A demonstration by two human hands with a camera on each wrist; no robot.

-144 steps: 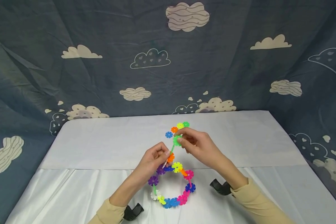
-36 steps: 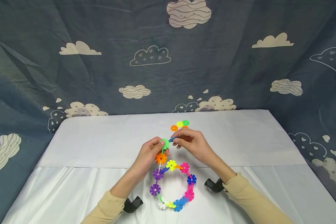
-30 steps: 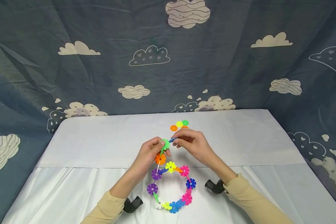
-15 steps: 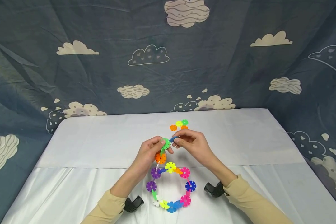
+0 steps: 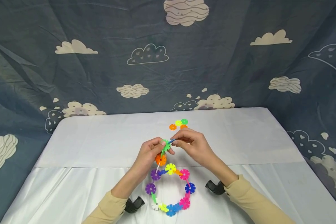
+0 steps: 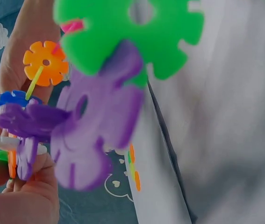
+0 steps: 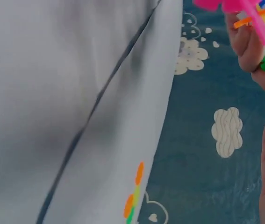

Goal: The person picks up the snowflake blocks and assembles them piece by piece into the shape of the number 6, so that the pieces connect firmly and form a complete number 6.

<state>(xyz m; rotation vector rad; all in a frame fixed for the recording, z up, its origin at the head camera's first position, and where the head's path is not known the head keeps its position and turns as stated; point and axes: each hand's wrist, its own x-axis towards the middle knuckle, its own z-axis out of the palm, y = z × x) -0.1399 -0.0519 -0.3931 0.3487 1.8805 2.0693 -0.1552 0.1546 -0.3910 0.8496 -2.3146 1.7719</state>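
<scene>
My left hand (image 5: 151,154) pinches a green notched flower disc (image 5: 166,145) between thumb and fingers. My right hand (image 5: 194,143) pinches a blue flower disc (image 5: 172,141) on edge, its near side right at the green disc's rim. Below the green disc, another green piece links to an orange disc (image 5: 161,159). A white piece joins the orange one to a purple disc (image 5: 156,175) in a ring of linked flower discs, with a yellow disc (image 5: 170,169) at its top and a blue disc (image 5: 170,210) at its bottom. Close up, purple discs (image 6: 95,121) fill the left wrist view.
Loose flower discs lie on the white-covered table (image 5: 100,140) beyond the right hand: orange (image 5: 172,127), yellow (image 5: 178,123) and green (image 5: 184,121), with another orange one partly behind the fingers. A dark curtain (image 5: 145,28) with clouds hangs behind. Black cameras (image 5: 134,205) sit at the wrists.
Earlier the right hand held the green disc; now the left hand has it and the right holds the blue disc taken from the table. Lately the blue disc has shifted slightly toward the green.
</scene>
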